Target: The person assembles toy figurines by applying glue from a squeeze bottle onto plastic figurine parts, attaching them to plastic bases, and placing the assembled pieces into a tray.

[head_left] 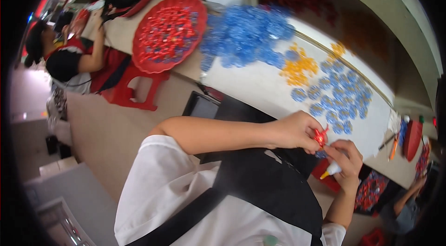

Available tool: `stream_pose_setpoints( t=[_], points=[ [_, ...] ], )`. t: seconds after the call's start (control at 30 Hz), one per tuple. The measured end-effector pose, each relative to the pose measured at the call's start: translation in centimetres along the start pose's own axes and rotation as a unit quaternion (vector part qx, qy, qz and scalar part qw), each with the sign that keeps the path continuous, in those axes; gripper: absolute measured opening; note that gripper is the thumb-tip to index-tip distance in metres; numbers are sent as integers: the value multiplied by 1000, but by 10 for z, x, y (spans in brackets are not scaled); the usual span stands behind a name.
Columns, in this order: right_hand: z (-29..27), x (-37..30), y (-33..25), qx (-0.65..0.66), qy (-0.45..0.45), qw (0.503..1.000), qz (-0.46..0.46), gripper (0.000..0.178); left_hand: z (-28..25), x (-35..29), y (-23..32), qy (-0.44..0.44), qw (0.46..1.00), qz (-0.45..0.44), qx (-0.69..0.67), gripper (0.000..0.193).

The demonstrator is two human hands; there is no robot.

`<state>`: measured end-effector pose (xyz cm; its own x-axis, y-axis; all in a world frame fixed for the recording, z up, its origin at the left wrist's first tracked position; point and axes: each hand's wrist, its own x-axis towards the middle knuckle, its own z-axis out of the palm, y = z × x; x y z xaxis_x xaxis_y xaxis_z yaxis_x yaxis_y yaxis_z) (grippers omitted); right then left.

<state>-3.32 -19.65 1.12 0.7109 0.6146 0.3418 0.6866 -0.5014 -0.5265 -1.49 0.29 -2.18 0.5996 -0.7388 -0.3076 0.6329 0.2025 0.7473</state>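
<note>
My left hand (296,130) pinches a small shiny red plastic piece (320,138) over the near edge of the table, its fingers closed around it. Close beside it, my right hand (347,160) is closed, fingertips at the red piece's lower side. Tucked in the right palm is a small white squeeze bottle (333,169) with a yellow nozzle pointing down and left. A bit of blue (320,154) shows just under the red piece; whether it is joined to it I cannot tell.
On the white tabletop (241,81) lie blue discs (341,93), yellow pieces (299,67) and a heap of clear blue parts (246,32). A red tray (169,32) of small red pieces stands at far left. One person (69,60) sits at left; another's arm (409,195) shows at right.
</note>
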Motion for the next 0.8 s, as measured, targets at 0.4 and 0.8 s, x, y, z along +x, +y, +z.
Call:
stream_pose_setpoints(
  t=[0.4,0.8],
  points=[
    [21,8,-1,-12,75,997,-16,32,-37,-48,3,196,923,261,203,21],
    [14,-25,17,-31,138,984,107,27,-151,-189,77,420,431,63,796,21]
  ],
)
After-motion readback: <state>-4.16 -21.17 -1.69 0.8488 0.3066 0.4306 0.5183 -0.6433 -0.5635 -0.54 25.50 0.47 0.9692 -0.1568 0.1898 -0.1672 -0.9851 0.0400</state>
